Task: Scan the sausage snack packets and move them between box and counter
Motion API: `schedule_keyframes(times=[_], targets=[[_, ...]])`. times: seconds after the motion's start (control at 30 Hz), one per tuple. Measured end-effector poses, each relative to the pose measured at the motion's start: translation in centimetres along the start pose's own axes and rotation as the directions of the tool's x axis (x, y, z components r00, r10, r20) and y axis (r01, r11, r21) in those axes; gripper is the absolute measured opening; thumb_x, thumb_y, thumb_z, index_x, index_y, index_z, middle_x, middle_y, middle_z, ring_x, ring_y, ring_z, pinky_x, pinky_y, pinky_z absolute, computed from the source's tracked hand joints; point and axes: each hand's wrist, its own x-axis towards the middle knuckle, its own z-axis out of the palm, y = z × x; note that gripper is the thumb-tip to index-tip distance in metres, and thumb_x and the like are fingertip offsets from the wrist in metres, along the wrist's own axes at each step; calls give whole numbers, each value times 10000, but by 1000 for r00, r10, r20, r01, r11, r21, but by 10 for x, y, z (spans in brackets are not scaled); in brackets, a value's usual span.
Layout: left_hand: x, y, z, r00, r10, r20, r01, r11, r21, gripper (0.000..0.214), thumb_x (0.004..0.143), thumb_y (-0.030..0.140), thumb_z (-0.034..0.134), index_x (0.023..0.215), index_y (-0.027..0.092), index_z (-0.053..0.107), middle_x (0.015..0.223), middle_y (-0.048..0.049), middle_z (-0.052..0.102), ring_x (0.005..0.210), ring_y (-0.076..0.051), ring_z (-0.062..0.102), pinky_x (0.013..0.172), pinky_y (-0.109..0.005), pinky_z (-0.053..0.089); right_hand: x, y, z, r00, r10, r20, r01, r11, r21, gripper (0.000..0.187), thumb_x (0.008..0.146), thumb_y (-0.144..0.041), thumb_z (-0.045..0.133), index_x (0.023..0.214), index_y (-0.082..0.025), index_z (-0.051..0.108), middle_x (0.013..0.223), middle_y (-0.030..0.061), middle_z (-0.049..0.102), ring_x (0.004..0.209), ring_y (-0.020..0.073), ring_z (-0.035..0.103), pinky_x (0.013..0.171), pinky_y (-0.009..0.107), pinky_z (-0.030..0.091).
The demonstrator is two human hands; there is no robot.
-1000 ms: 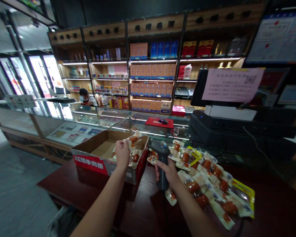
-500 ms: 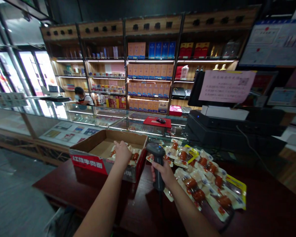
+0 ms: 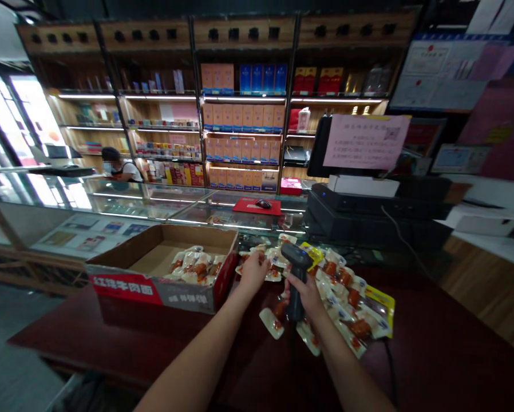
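My right hand [image 3: 304, 292] is wrapped around the handle of a black barcode scanner [image 3: 297, 260], held upright above a spread of vacuum-packed snacks [image 3: 360, 327] with reddish-brown pieces inside clear and white plastic. At the left edge of that spread, my left hand [image 3: 253, 273] has its fingers bent in a pinch on a snack packet [image 3: 260, 248]; the fingers partly hide it. To the left stands an open cardboard box [image 3: 123, 286] with red and grey sides. Several similar packets [image 3: 199, 266] lie in its right part.
Everything rests on a dark red table [image 3: 154, 337]. Behind it run a glass display counter [image 3: 154, 200], a red mat [image 3: 244, 206] with a mouse, and a black monitor [image 3: 319, 149] with a pink paper. A person [image 3: 128, 170] is at the far left, near stocked shelves.
My left hand has come out of the box and moved right to the packets on the table. The scanner stays in my right hand. The view has turned to the right.
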Motion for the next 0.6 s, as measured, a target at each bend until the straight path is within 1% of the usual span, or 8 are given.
schedule_keyframes(times=[0.1, 0.2, 0.3, 0.37, 0.43, 0.47, 0.53, 0.6], targets=[[13, -8, 20, 999, -27, -21, 29, 995, 99, 52, 671, 180, 640, 681, 159, 594, 693, -50, 619, 707, -176, 580, 742, -298, 413, 2, 2, -19, 998, -11, -69, 14, 999, 38, 308, 627, -415, 720, 621, -167, 538, 436, -40, 537, 332, 98, 478, 330, 221, 436], [25, -3, 31, 1000, -27, 10, 24, 965, 261, 118, 729, 263, 592, 755, 151, 616, 819, -119, 657, 829, -222, 605, 782, -323, 409, 3, 7, -30, 995, -13, -97, 23, 995, 101, 311, 623, -406, 730, 704, -177, 535, 476, -51, 552, 341, 99, 483, 326, 224, 442], [37, 10, 38, 992, -102, 74, 54, 874, 483, 240, 717, 373, 599, 783, 144, 624, 915, -192, 663, 930, -282, 608, 808, -348, 405, 4, 11, -35, 994, -24, -104, 37, 992, 122, 355, 622, -399, 734, 829, -184, 540, 494, -65, 557, 356, 107, 497, 333, 228, 450], [46, 20, 44, 979, -171, 114, 76, 817, 572, 276, 677, 402, 635, 757, 138, 622, 944, -224, 659, 969, -311, 602, 818, -353, 404, 4, 12, -36, 994, -38, -104, 49, 993, 109, 397, 623, -398, 734, 893, -182, 540, 496, -69, 554, 360, 109, 501, 339, 227, 451], [58, 27, 52, 968, -206, 146, 79, 796, 600, 309, 667, 429, 642, 761, 135, 617, 970, -241, 653, 990, -322, 599, 818, -352, 408, 4, 11, -36, 994, -37, -98, 47, 994, 101, 409, 630, -399, 729, 917, -177, 540, 501, -66, 554, 363, 108, 502, 345, 228, 453], [64, 30, 57, 967, -201, 155, 72, 803, 592, 330, 671, 445, 637, 777, 134, 612, 981, -244, 650, 996, -323, 597, 813, -349, 411, 4, 11, -36, 995, -29, -98, 40, 994, 105, 408, 634, -399, 727, 921, -177, 539, 506, -64, 554, 367, 109, 504, 348, 230, 455], [76, 30, 67, 971, -174, 164, 60, 839, 540, 357, 671, 458, 639, 815, 135, 592, 996, -236, 647, 1001, -317, 596, 796, -336, 419, 3, 10, -36, 995, -16, -102, 28, 992, 120, 402, 641, -400, 722, 924, -185, 535, 515, -63, 557, 376, 111, 506, 350, 232, 458], [87, 27, 77, 972, -173, 161, 83, 887, 454, 369, 623, 421, 692, 826, 142, 563, 982, -209, 654, 983, -301, 603, 763, -311, 427, 3, 9, -36, 994, -13, -104, 26, 992, 124, 391, 642, -403, 722, 910, -192, 531, 517, -64, 557, 374, 110, 502, 344, 231, 453]])
